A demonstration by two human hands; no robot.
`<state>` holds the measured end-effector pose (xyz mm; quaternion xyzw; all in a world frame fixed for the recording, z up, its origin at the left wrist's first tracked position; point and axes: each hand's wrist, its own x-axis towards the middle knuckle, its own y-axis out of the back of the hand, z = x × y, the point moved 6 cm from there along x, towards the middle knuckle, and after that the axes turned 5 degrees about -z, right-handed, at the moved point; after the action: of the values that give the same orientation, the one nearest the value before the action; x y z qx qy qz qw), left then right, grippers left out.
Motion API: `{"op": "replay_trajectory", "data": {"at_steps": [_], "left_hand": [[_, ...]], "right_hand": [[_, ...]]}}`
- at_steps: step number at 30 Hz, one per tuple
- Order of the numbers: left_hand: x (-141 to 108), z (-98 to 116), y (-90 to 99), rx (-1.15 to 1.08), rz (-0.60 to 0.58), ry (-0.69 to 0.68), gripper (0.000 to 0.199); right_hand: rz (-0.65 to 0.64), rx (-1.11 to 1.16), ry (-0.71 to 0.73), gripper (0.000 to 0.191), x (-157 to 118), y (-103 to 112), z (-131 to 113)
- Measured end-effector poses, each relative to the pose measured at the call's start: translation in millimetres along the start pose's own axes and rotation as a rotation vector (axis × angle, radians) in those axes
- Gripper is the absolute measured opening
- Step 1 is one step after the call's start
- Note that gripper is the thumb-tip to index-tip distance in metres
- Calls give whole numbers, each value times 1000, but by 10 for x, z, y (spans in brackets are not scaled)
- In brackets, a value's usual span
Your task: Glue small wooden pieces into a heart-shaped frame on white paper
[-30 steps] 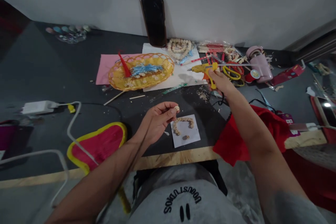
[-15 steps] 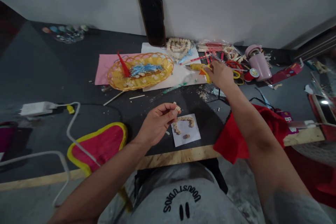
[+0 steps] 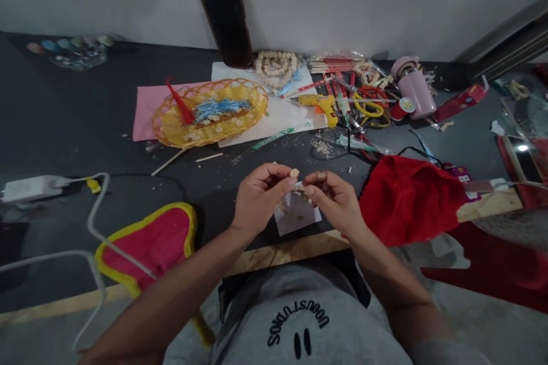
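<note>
1. Small beige piece [image 3: 294,173] is pinched in the grip of the left hand [image 3: 259,197] — kinda over the white paper [image 3: 289,225].
2. Right hand [image 3: 334,199] is held just beside it; whether anything's gripped there can't be told.
3. Glue gun [image 3: 321,105] is laid near the yellow scissors [image 3: 369,108].

On the bench [image 3: 85,137], the basket [image 3: 231,94] is resting across two sheets [image 3: 143,117], with the phone [image 3: 225,17] leaning on the wall [image 3: 321,5] behind. Right of the basket, the glue gun [image 3: 326,106], scissors [image 3: 379,114], spool [image 3: 403,108] and bottle [image 3: 417,91] are lining up rightward. The paper square [image 3: 299,221] is lying near the front edge, between the charger [image 3: 32,188] far left and the cloth [image 3: 411,199] draping over the edge at right
</note>
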<state>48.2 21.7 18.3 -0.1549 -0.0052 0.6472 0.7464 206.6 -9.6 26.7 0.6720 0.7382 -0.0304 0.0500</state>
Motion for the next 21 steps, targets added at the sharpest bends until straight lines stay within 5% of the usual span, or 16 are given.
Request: {"op": "replay_trajectory", "data": {"at_steps": [13,21], "left_hand": [[-99,164,-118,500,66,-335,8],[-131,193,-135,611,-59,-436,6]], "right_hand": [[114,154,-15,31,25,-104,17],[140,76,51,25,21,-36,-22]]}}
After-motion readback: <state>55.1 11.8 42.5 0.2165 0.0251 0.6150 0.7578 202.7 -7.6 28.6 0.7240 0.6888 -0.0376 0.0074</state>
